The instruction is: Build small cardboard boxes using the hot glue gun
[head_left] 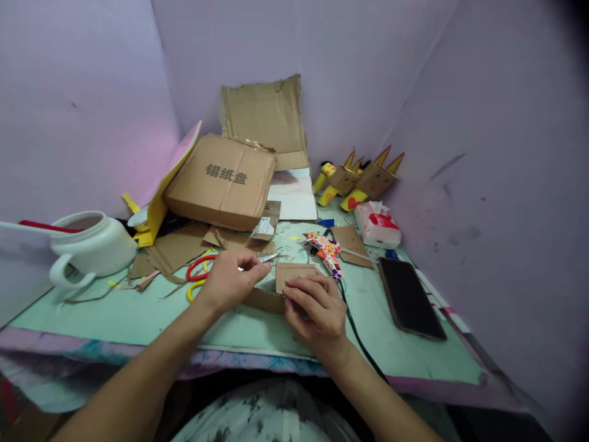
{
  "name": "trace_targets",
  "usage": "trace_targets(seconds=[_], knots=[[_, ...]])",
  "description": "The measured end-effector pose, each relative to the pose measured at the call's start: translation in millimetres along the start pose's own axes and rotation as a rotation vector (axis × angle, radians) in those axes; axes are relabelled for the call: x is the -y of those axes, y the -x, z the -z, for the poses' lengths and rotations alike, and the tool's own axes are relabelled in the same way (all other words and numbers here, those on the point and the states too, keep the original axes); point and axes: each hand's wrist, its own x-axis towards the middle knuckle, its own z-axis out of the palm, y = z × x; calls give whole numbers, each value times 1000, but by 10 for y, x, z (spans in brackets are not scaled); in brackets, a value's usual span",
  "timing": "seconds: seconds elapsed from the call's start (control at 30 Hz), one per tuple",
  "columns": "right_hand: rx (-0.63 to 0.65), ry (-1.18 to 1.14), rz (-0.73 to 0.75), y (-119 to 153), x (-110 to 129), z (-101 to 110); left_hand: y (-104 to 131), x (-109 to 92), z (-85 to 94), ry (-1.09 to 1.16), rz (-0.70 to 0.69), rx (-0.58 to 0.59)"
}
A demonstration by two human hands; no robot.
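- The worktop (138, 319) is carrying everything, with a pale green cover lying on it.
- A cardboard sheet (262, 116) is standing at the back, and the wall is likely holding it up.
- The box (221, 178) is tilting on cardboard scraps (177, 248), maybe because things underneath are propping it up.
- The white pot (101, 245) is sitting far to the left, well away from the hands.
- The phone (411, 298) is lying flat on the right side, perhaps so nothing is bumping it.
- The right hand (317, 307) is gripping the small cardboard piece, its fingers pressing near the edge, probably so it is not slipping.
- The left hand (232, 276) is bending its fingers over the scissors, with the thumb sticking out; I cannot tell if it is holding anything.
- The glue gun (324, 248) is resting just past the right hand, maybe for easy reaching.
- The scissors (199, 281) are lying partly hidden by the left hand.
- The small cardboard piece (294, 275) is sitting between the hands, beside a cardboard strip (263, 301).
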Motion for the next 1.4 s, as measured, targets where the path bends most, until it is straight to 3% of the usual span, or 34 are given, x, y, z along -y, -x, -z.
trace_targets(seconds=[0.1, 0.2, 0.37, 1.0, 1.17, 1.23, 1.4], knots=[[-3, 1, -3, 10, -8, -3, -139, -52, 49, -9, 109, 253], [1, -1, 0, 23, -16, -9, -168, -22, 2, 9, 153, 337], [-2, -16, -21, 25, -7, -13, -132, 27, -40, -14, 158, 342], [1, -62, -40, 1, 5, 1, -248, -133, -45, 78, 294, 395], [30, -196, -174, 37, -1, 65, -232, -167, -57, 97, 304, 369], [-60, -267, -326, 82, -62, 77, -232, -185, -52, 95, 315, 355], [-527, -502, -761, 157, -284, 71, -249, -185, -39, 76, 321, 353]])
